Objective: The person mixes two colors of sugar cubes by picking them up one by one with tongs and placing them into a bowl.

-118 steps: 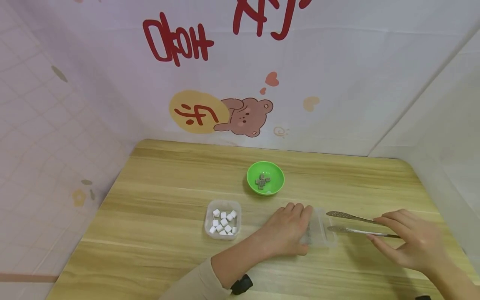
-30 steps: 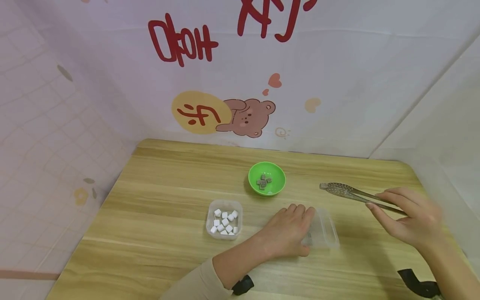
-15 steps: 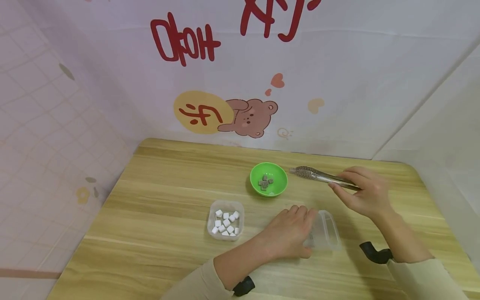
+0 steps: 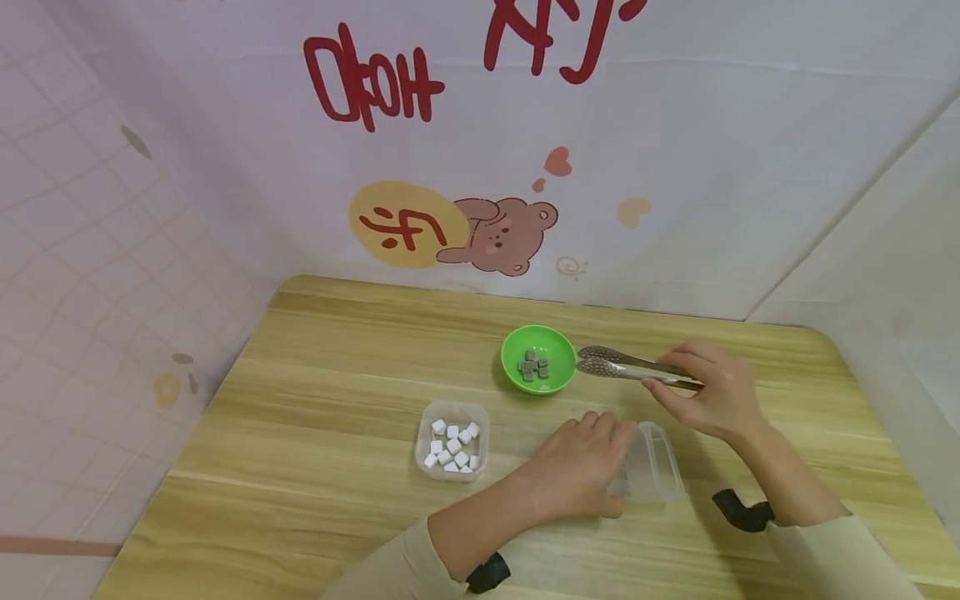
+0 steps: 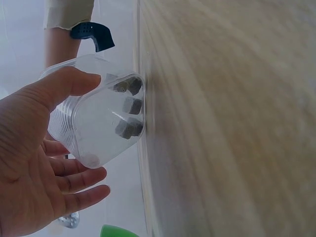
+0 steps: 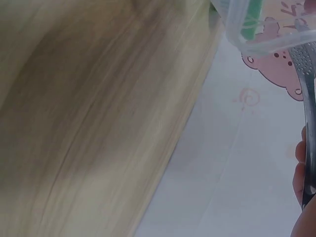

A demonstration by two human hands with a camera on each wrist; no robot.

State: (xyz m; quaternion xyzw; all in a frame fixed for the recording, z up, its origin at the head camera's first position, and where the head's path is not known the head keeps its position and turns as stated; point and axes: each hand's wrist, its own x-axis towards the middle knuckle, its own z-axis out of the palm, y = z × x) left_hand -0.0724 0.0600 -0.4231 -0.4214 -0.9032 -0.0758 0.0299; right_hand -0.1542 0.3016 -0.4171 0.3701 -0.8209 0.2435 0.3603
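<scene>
My left hand (image 4: pixel 573 467) holds a clear plastic container (image 4: pixel 651 467) tipped on its side on the table. In the left wrist view, several grey cubes (image 5: pixel 132 105) lie inside it, and the thumb presses against its wall. My right hand (image 4: pixel 712 390) grips metal tongs (image 4: pixel 600 367) with perforated tips. The tips stand apart, with nothing between them, at the right rim of a green bowl (image 4: pixel 557 348). Several grey cubes (image 4: pixel 530 367) sit in the bowl. The right wrist view shows the tongs (image 6: pixel 308 108) only in part, at its right edge.
A second clear container (image 4: pixel 485 442) with several white cubes (image 4: pixel 453 446) stands left of my left hand. The wooden table (image 4: pixel 315 400) meets a printed cloth backdrop (image 4: pixel 675 167) at its far edge. Cloth also hangs at both sides.
The tongs picked up a grey cube, and my right hand carried it left to the green bowl. The tongs have spread and let it go into the bowl. My left hand stays on the container.
</scene>
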